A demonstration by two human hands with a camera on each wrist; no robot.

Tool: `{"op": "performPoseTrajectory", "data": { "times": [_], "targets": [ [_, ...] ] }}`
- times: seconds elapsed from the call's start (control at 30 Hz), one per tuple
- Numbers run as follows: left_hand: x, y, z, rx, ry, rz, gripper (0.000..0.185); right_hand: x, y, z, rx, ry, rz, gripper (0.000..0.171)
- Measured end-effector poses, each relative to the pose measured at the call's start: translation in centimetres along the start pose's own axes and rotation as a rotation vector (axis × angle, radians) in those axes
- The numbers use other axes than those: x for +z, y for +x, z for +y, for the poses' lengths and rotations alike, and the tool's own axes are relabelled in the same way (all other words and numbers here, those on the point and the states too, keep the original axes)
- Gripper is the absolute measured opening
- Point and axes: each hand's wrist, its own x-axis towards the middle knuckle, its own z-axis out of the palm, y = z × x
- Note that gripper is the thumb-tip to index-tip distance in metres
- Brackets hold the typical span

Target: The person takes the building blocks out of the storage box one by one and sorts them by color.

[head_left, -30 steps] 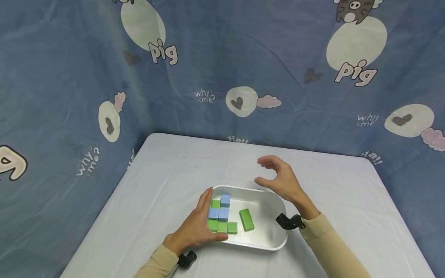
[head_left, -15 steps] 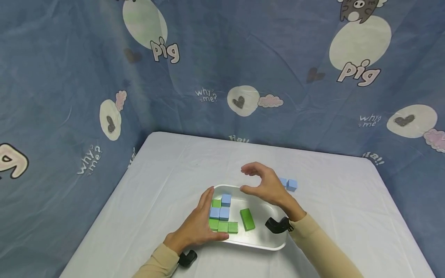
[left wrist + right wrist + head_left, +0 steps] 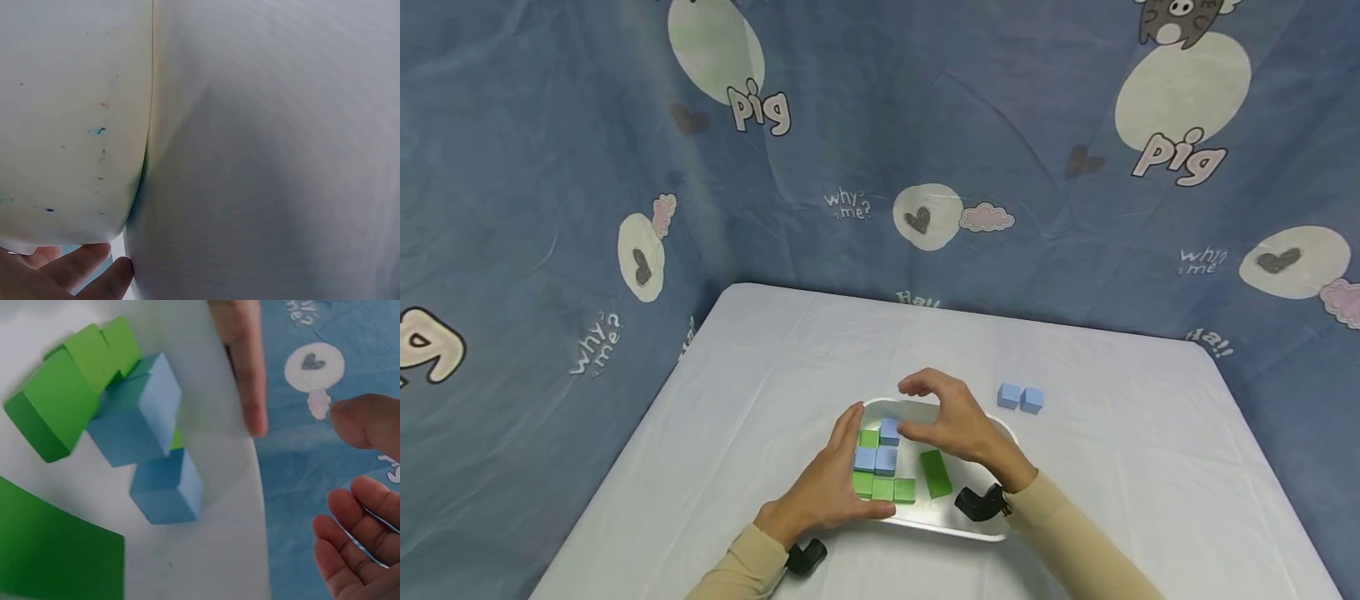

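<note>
A white tray holds small blue blocks, small green blocks grouped at its left end, and a longer green block lying apart. My left hand holds the tray's left end, thumb along the near rim and fingers reaching to the far corner. In the left wrist view, fingertips show at the corner of the tray wall. Over the tray's far side is my right hand, thumb and fingers parted with nothing between them. Its thumb tip overlaps the rearmost blue block in the head view.
Two loose blue blocks sit side by side on the white tablecloth, behind and right of the tray. A blue patterned curtain stands along the table's back and left. Dark wrist mounts stick out beside both wrists.
My right hand has moved left and nearer, from beyond the tray's far right rim to over the tray, uncovering the two loose blue blocks. The left hand and the tray have stayed put.
</note>
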Motion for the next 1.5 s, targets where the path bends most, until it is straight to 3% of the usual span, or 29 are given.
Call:
{"op": "performPoseTrajectory", "data": {
  "times": [0.47, 0.6, 0.93, 1.2, 1.5],
  "targets": [
    [-0.1, 0.0, -0.2, 0.014, 0.003, -0.009, 0.14, 2.9, -0.2, 0.5, -0.112, 0.005, 0.007, 0.042],
    [0.0, 0.0, -0.1, 0.015, 0.011, -0.009, 0.14, 3.1, -0.3, 0.5, -0.073, 0.037, -0.014, 0.042],
    [0.0, 0.0, -0.2, 0.029, 0.017, -0.006, 0.141, 3.3, -0.7, 0.3, 0.137, 0.211, -0.115, 0.045],
    [0.0, 0.0, -0.1, 0.031, 0.019, -0.006, 0.14, 3.6, -0.9, 0.6, 0.188, 0.212, -0.192, 0.043],
    [0.1, 0.0, -0.2, 0.029, 0.031, 0.001, 0.141, 3.7, -1.0, 0.5, 0.144, 0.145, -0.223, 0.034]
  ]
}}
